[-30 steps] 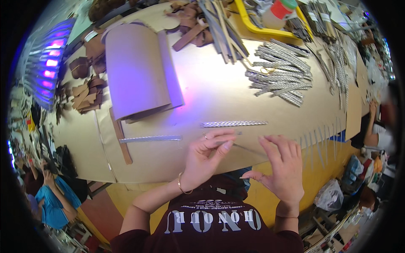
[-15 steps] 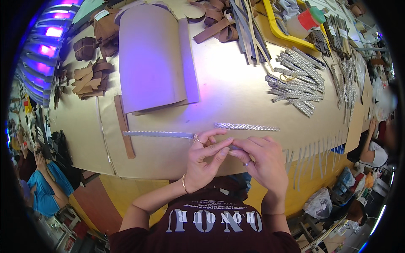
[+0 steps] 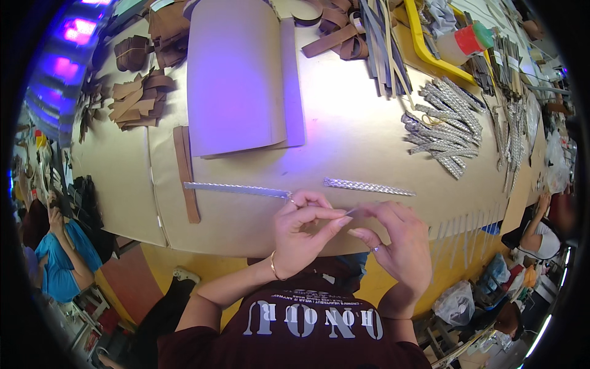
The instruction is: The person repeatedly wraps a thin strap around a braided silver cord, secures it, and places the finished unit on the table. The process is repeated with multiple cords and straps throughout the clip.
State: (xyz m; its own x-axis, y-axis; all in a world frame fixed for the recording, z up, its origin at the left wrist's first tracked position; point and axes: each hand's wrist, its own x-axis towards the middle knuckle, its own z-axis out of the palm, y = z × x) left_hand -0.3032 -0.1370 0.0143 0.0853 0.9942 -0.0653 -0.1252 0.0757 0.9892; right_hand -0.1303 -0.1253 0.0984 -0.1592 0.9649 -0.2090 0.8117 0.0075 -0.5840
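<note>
My left hand [image 3: 302, 230] and my right hand [image 3: 396, 243] meet at the near edge of the brown paper-covered table [image 3: 344, 129]. Their fingertips pinch the ends of thin silver strands [image 3: 350, 211] between them. A finished silver braid [image 3: 236, 190] lies flat just left of my left hand. A second silver braid [image 3: 369, 186] lies just beyond my right hand. Several thin silver strips [image 3: 461, 230] hang over the table edge to the right of my right hand.
A pile of silver braids [image 3: 444, 126] lies at the right. A large curved cardboard sheet [image 3: 236, 74] sits at the back centre, with a brown strip [image 3: 185, 172] beside it. Brown leather pieces [image 3: 138, 98] are stacked at the left. A yellow tray [image 3: 430, 46] and other people [image 3: 58, 258] are at the edges.
My hands have drawn together from apart, and the fingertips now pinch the strands. The view has shifted, so the table sits more to the right.
</note>
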